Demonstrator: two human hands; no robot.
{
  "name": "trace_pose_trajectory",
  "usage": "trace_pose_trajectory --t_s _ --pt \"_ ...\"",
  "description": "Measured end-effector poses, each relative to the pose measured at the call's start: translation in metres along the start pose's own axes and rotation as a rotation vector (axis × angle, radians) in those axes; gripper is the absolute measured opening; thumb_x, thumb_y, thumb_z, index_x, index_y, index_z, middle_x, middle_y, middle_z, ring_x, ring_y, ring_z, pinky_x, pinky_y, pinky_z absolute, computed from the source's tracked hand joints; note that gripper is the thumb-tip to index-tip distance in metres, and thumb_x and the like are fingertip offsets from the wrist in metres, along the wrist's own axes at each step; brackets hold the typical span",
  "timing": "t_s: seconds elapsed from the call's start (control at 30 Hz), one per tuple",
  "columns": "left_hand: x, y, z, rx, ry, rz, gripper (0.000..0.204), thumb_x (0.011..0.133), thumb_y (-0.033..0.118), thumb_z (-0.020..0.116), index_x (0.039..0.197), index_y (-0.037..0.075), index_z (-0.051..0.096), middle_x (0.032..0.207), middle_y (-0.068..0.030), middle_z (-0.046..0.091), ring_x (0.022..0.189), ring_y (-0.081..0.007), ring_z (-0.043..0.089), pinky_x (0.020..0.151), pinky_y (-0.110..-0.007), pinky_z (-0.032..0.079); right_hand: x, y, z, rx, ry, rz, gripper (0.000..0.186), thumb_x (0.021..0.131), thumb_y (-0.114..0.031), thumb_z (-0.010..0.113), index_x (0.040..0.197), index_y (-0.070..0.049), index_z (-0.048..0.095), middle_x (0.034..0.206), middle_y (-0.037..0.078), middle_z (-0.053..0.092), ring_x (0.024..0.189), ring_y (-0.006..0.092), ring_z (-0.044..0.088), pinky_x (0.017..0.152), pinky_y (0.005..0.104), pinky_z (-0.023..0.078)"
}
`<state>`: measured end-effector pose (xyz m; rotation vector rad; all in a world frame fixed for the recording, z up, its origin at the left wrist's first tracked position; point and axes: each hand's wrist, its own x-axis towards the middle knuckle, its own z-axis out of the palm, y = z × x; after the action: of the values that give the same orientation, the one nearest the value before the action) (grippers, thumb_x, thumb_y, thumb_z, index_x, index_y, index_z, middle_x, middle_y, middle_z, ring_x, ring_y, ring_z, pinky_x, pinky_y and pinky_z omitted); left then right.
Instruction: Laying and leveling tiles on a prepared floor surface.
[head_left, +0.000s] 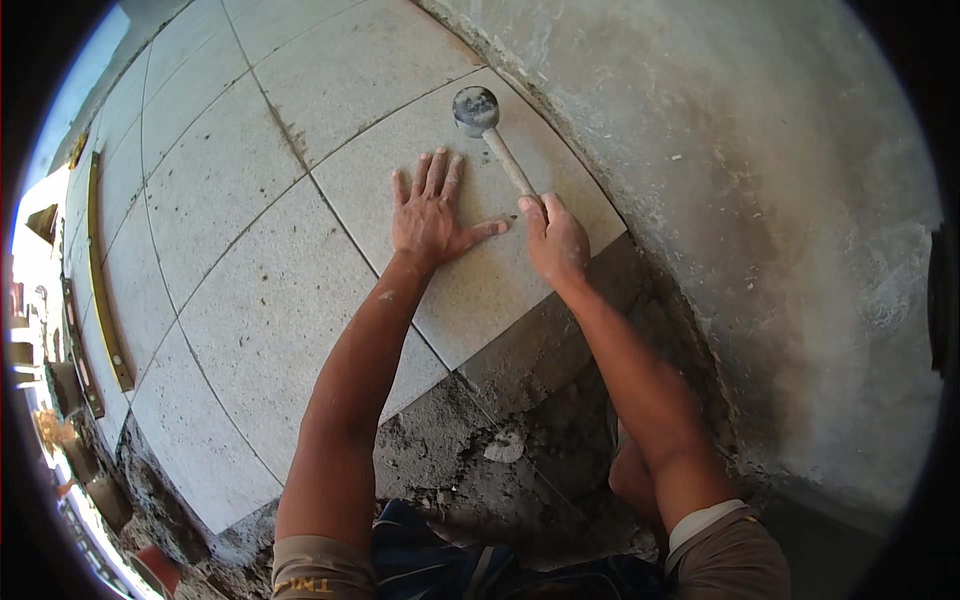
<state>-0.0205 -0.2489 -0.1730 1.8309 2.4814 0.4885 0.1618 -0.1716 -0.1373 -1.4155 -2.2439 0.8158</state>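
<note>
My right hand [556, 238] is closed around the pale wooden handle of a rubber mallet [476, 108]. The mallet's round dark head, smeared with grey, is over the far part of a light floor tile [462, 308]; whether it touches the tile I cannot tell. Pressed flat on the same tile, left of the handle, is my left hand [430, 220], fingers spread and thumb pointing right. This tile lies beside the wall, with a dark joint between it and the tiles on the left.
A grey plastered wall [790, 200] rises along the right. Rough grey mortar [440, 450] borders the tiles' near edge, close to my legs. Several speckled tiles [260, 270] extend left and away. A long yellow level [98, 270] lies at the far left, near a red container [156, 570].
</note>
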Motion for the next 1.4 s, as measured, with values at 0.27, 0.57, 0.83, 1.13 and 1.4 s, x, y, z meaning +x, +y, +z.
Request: trace_pose_trajectory --t_s 0.27,0.57,0.83,1.13,1.4 --pt "0.011 0.015 0.000 0.002 0.049 0.084 0.124 0.070 0.093 0.052 0.159 0.009 0.031 0.166 -0.0140 0.026 0.156 -0.0310 0.016 0.124 -0.059 0.008 0.030 0.002 -0.003 -0.025 0.000 0.080 0.047 0.104 -0.050 0.045 0.103 -0.005 0.059 0.093 0.028 0.066 0.092 0.0506 0.063 0.078 0.0562 0.049" --pt "0.006 0.000 -0.002 0.073 -0.008 0.007 0.125 0.071 0.095 0.048 0.160 0.010 0.027 0.167 -0.0148 0.024 0.156 -0.0323 0.015 0.123 -0.061 0.006 0.033 -0.021 0.004 -0.003 -0.085 0.133 0.049 0.103 -0.052 0.043 0.107 -0.005 0.057 0.100 0.026 0.069 0.096 0.0495 0.064 0.082 0.0571 0.049" --pt "0.007 0.009 0.000 0.073 -0.039 0.040 0.124 0.072 0.093 0.050 0.160 0.009 0.027 0.167 -0.0160 0.023 0.156 -0.0332 0.016 0.122 -0.062 0.009 0.051 -0.004 0.029 -0.255 0.201 -0.184 0.025 0.098 -0.032 0.060 0.107 -0.009 0.062 0.108 0.013 0.061 0.108 0.0338 0.059 0.091 0.0487 0.046" --pt "-0.003 -0.009 0.003 0.094 -0.042 0.005 0.124 0.072 0.093 0.051 0.160 0.009 0.026 0.167 -0.0145 0.021 0.156 -0.0315 0.015 0.123 -0.059 0.008 -0.005 0.054 -0.057 -0.316 -0.073 -0.453 0.047 0.094 -0.035 0.066 0.127 -0.003 0.060 0.124 0.020 0.059 0.119 0.0400 0.054 0.103 0.0477 0.042" --pt "-0.002 -0.027 0.020 0.107 -0.005 0.091 0.120 0.072 0.098 0.040 0.161 0.018 0.026 0.168 -0.0108 0.020 0.157 -0.0282 0.012 0.126 -0.055 0.007 -0.187 0.169 -0.210 -0.611 -0.535 -0.165 0.058 0.095 -0.030 0.066 0.142 -0.001 0.046 0.138 0.028 0.046 0.127 0.0492 0.046 0.105 0.0533 0.040"
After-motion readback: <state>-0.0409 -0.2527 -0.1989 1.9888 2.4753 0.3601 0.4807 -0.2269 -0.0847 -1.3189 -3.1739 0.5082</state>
